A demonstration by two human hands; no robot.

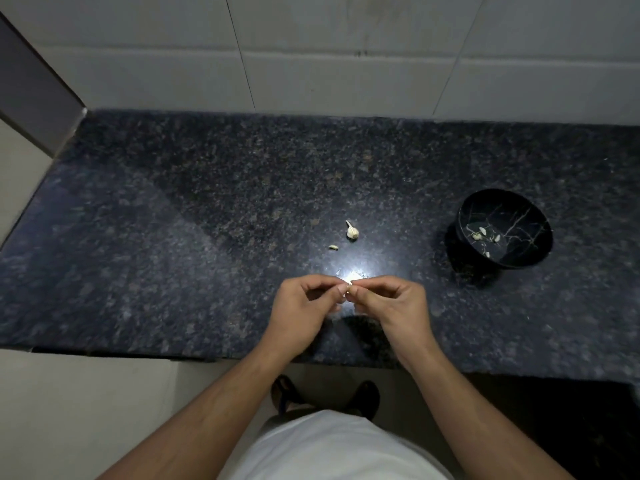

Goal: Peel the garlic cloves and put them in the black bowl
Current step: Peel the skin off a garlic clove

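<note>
A dark speckled tabletop (173, 237) is seen below a tiled wall (329, 64). A black bowl (519, 263) with pale veining is stood at the right of the tabletop, and several peeled cloves (479, 235) are held inside it. Near the front edge, the left hand (304, 313) and right hand (394, 306) are brought together, fingertips touching. A small garlic clove (350, 283) is pinched between the fingers and thumbs of both, so each grip is closed on it. A garlic piece (352, 231) is lain further back, with a small piece (333, 247) just beside it to the left.
</note>
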